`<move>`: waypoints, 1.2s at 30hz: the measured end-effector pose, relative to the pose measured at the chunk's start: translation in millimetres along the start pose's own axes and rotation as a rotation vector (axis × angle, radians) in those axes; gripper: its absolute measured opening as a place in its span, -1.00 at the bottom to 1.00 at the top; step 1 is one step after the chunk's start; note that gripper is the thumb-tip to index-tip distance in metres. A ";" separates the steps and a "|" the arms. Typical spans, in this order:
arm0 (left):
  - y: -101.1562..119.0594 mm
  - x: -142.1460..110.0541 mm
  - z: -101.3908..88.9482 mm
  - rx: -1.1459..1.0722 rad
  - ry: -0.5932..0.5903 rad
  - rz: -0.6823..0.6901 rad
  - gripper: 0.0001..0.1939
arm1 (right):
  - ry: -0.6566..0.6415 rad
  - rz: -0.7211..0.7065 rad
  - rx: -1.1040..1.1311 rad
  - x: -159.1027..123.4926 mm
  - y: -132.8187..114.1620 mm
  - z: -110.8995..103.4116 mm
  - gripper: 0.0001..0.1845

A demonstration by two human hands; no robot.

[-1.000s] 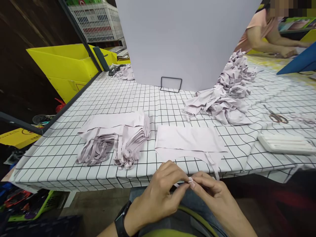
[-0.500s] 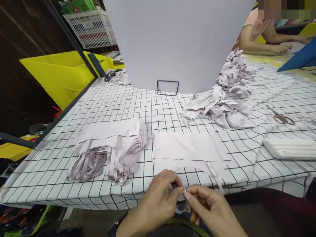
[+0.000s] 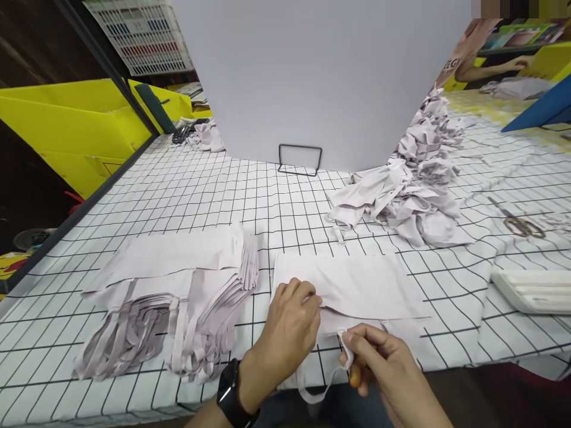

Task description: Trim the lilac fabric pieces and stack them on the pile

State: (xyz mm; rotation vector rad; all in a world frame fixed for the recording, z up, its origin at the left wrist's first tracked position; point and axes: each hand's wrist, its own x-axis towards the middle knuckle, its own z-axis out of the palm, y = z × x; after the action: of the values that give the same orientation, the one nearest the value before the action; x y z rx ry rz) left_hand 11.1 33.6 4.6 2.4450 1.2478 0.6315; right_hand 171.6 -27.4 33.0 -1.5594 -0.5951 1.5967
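A pale pink strappy garment [image 3: 357,282], like a camisole top, lies flat on the table in front of me. My left hand [image 3: 292,318] is curled over its left part, thumb and fingertips pinched on the edge of the cloth. Below the garment, my right hand [image 3: 379,359] pinches the end of a thin pale strap [image 3: 314,397], where a small ring or slider seems to show. The strap loops down over the table edge and runs up behind my left wrist. To the left lies a neat stack of matching garments [image 3: 178,255], their straps bunched at the front.
A loose heap of pale pink garments [image 3: 401,199] lies behind right. Scissors [image 3: 521,226] and a white plastic tray [image 3: 530,291] sit farther right. A large grey-white board [image 3: 312,77] stands at the back, by a black wire stand [image 3: 300,160]. A co-worker's arm [image 3: 486,71] shows at upper right.
My left hand has left the strap end and moved up onto the garment's edge. My right hand still pinches the strap, slightly higher. The view has shifted, bringing the table closer.
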 end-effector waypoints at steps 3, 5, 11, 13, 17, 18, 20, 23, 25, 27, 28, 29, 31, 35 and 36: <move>-2.4 0.0 3.5 -0.107 0.107 -0.007 -0.85 | 0.026 0.034 0.053 6.9 -3.3 6.3 -0.53; -2.4 -0.4 4.3 -0.145 0.159 0.005 -0.85 | 0.036 0.045 0.096 12.6 -3.8 8.6 -0.52; 1.5 -1.7 3.2 -0.103 0.141 0.077 -0.81 | 0.018 0.065 0.144 29.9 -1.7 5.1 -0.55; 2.7 -2.1 3.2 -0.090 0.133 0.086 -0.80 | 0.016 0.062 0.134 31.4 -1.9 3.5 -0.56; 4.1 -2.1 3.7 -0.131 0.182 0.033 -0.82 | 0.025 0.035 0.088 28.3 -3.0 3.8 -0.55; 4.3 -1.9 3.4 -0.137 0.191 0.023 -0.82 | 0.029 0.031 0.070 27.6 -3.1 4.5 -0.55; 4.6 -1.5 2.3 -0.138 0.192 0.021 -0.82 | 0.039 0.033 0.033 27.7 -3.0 5.9 -0.55; 5.1 -1.3 0.7 -0.125 0.178 0.040 -0.80 | 0.081 0.027 0.004 30.7 -2.7 7.2 -0.55; 5.2 -1.7 0.7 -0.106 0.170 0.060 -0.79 | 0.094 0.015 -0.001 32.7 -3.0 7.2 -0.55; 5.1 -2.2 1.5 -0.079 0.169 0.073 -0.79 | 0.082 0.012 -0.001 33.8 -3.7 6.8 -0.56; 5.0 -2.4 1.9 -0.067 0.169 0.078 -0.79 | 0.073 0.016 0.001 33.9 -4.2 6.6 -0.56; 5.0 -2.5 2.2 -0.058 0.170 0.082 -0.80 | 0.065 0.022 0.003 33.8 -4.7 6.5 -0.55; 5.1 -2.3 2.2 -0.047 0.169 0.094 -0.80 | 0.051 0.037 0.011 33.5 -5.5 6.5 -0.56; 6.9 -0.9 0.3 -0.010 0.195 0.128 -0.76 | 0.032 0.024 0.019 33.8 -6.0 7.4 -0.57; 7.5 -0.6 -0.4 -0.001 0.202 0.134 -0.74 | 0.028 0.015 0.019 34.2 -5.9 7.3 -0.57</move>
State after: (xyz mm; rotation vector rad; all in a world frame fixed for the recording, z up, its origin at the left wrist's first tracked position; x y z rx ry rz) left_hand 15.7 28.8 8.3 2.5312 1.1597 0.9359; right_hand 168.9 4.8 18.4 -1.5727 -0.5529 1.5843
